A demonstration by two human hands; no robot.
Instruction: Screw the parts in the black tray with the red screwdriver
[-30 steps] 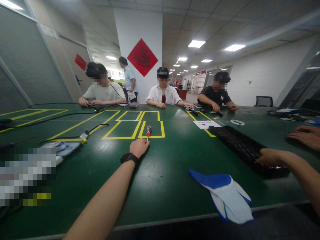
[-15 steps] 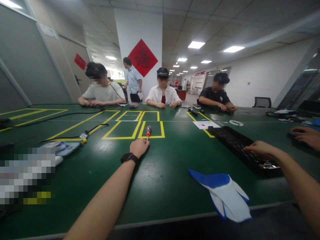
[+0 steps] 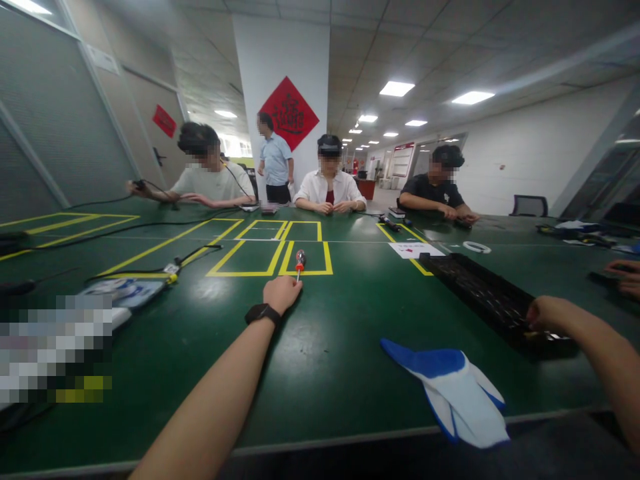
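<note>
My left hand point(image 3: 283, 293), with a black watch on the wrist, is closed at the middle of the green table. It grips a screwdriver point(image 3: 300, 261) by its metal shaft, the red and clear handle pointing away from me. At the right, my right hand point(image 3: 553, 315) reaches into the near end of a long black tray point(image 3: 467, 293). Its fingers are bent together and pointing down, their tips partly hidden; I cannot make out what is between them. Small shiny pieces lie in the tray.
Blue and white gloves point(image 3: 463, 387) lie near the table's front edge. A printed sheet point(image 3: 415, 250) and a white ring point(image 3: 477, 247) are beyond the tray. Yellow tape outlines point(image 3: 245, 273) mark the table. Another person's hand point(image 3: 625, 277) is at the far right; several people are opposite.
My right hand has moved right and nearer, towards the near end of the tray. The left hand keeps its hold on the screwdriver. The person at far left has stretched out an arm.
</note>
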